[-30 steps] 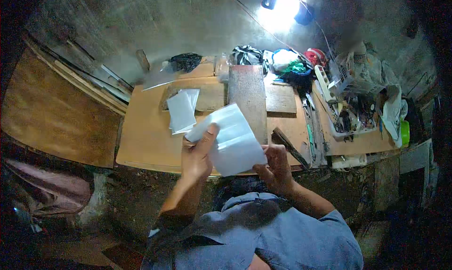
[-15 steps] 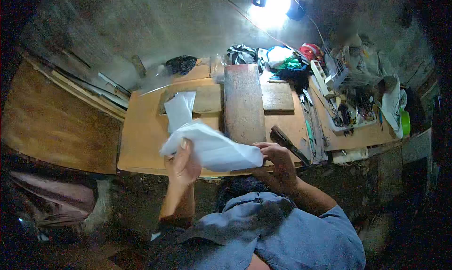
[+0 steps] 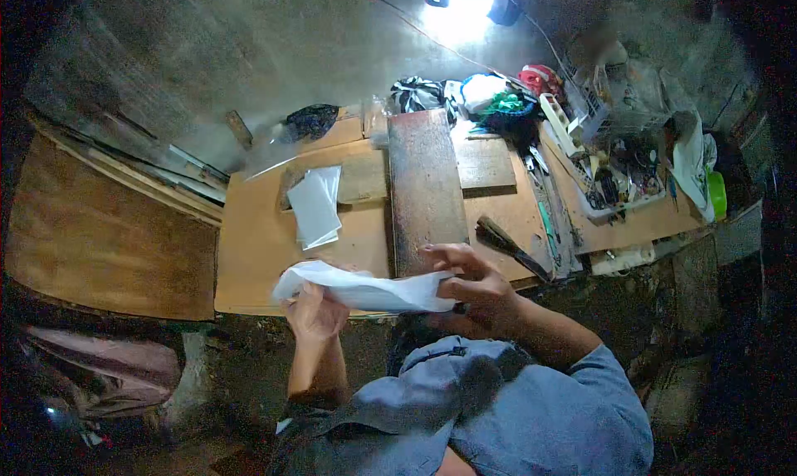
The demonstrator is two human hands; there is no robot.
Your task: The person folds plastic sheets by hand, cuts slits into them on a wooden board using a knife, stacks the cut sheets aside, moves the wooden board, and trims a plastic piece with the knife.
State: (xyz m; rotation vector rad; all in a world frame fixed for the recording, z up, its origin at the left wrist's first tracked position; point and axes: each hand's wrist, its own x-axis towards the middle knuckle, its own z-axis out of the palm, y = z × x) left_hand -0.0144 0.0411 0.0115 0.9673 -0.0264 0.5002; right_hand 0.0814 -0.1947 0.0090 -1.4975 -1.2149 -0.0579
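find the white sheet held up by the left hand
In the head view, the white sheet is slightly left of centre, between the left hand and right hand, appearing below the flat white stack on the table.

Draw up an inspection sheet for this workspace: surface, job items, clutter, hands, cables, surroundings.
Surface: wooden table, with a dark plank lying across it.
Job items: white sheet held above the front edge; pale stack lying partly over a board.
Clutter: tool-filled tray at right; striped bag at back.
Hands: left hand grips the sheet; right hand at its other end, grip unclear.
Cables: thin cable along the wall.
Surroundings: grey wall, lit lamp.
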